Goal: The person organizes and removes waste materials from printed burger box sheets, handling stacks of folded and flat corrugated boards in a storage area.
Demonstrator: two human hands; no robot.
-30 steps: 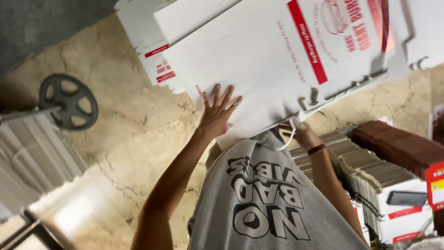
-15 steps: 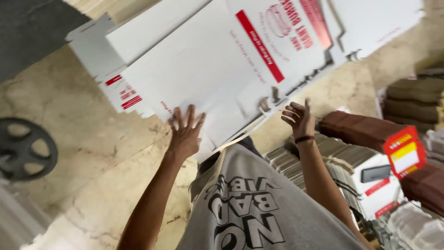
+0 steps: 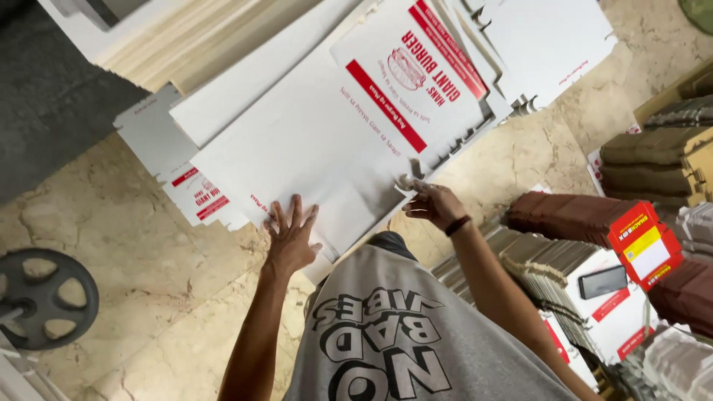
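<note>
Directly ahead of the person, a flat white carton blank (image 3: 312, 148) with red printing lies on the marble floor (image 3: 148, 245), on top of more sheets of the same kind. Its long axis runs on a slant, from the near left up to the far right, so it stretches away from both hands at once.

Left hand (image 3: 290, 238) rests flat on the near left corner of the sheet, palm down, fingers spread wide and gripping nothing; it presses on the surface only. Right hand (image 3: 434, 204) sits further right along the same near edge, and it looks the nearer of the two to the cut tabs. Its grip is nearly closed, with the fingertips (image 3: 410, 186) bunched on a small flap at the sheet's edge, pinching or lifting it; how much of the flap lies between them I cannot tell.

On the right, apart from the sheet, stand stacks of folded cartons (image 3: 542, 267) and a red and yellow box (image 3: 645, 245). Near left on the floor lies a dark wheel (image 3: 44, 297).
</note>
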